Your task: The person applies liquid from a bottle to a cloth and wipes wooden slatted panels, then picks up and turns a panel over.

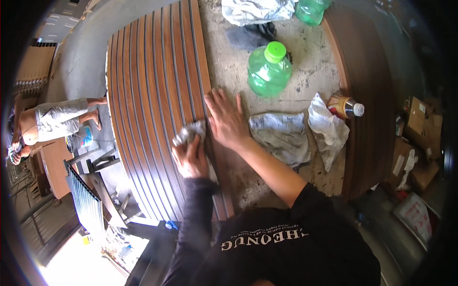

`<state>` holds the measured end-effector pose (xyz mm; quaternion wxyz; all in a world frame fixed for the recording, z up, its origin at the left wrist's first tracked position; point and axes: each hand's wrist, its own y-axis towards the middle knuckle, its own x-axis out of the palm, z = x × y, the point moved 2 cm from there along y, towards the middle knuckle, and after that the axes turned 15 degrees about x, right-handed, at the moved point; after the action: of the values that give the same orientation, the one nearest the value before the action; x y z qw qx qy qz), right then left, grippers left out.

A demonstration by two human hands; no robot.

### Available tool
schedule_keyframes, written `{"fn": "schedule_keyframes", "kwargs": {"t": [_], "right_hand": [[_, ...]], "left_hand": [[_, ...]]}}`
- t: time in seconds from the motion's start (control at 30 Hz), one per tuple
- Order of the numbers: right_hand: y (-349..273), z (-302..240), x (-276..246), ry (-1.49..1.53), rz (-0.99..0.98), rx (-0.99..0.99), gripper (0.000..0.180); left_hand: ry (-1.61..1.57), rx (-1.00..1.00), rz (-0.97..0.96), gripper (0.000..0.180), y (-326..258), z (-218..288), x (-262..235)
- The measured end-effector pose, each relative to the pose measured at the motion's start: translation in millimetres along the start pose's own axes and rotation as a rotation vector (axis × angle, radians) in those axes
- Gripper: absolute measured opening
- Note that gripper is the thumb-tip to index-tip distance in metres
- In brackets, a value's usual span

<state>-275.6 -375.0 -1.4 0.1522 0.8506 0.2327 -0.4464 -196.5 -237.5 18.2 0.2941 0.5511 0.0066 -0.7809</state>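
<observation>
A brown slatted panel (157, 86) with dark grooves lies across the left part of the worktable. My left hand (192, 158) is closed round a crumpled grey-white rag (192, 132) and presses it on the slats near the panel's right edge. Flat on that right edge rests my right hand (225, 119), fingers spread, holding nothing. To its right lies a folded grey cloth (281, 138) on the table. A green plastic bottle (269, 74) with a bright green cap stands beyond my right hand.
On the stained table (315, 62) are a white crumpled wrapper (328, 131), a brown bottle (344, 107) with a white cap, a dark cloth (250, 35) and a second green bottle (311, 12). A brown board (369, 95) lies right. A person (57, 119) stands at left.
</observation>
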Motion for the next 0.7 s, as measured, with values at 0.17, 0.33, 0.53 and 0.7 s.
{"fn": "schedule_keyframes", "kwargs": {"t": [0.17,0.33,0.53,0.7], "right_hand": [[1.6,-7.6,6.0,0.018,-0.001,-0.023,0.056],[0.2,-5.0,8.7,-0.026,0.002,-0.031,0.059],[-5.8,5.3,4.2,0.022,-0.027,0.022,0.057],[-0.2,-3.4,8.0,-0.048,-0.026,-0.014,0.058]], "left_hand": [[0.059,0.105,0.065,0.023,129.2,-28.9,32.5],[0.072,0.183,0.077,0.024,70.8,-33.6,22.1],[-0.140,0.020,0.078,0.027,-6.9,4.6,-0.1],[0.095,0.224,0.125,0.023,132.7,-40.4,46.7]]}}
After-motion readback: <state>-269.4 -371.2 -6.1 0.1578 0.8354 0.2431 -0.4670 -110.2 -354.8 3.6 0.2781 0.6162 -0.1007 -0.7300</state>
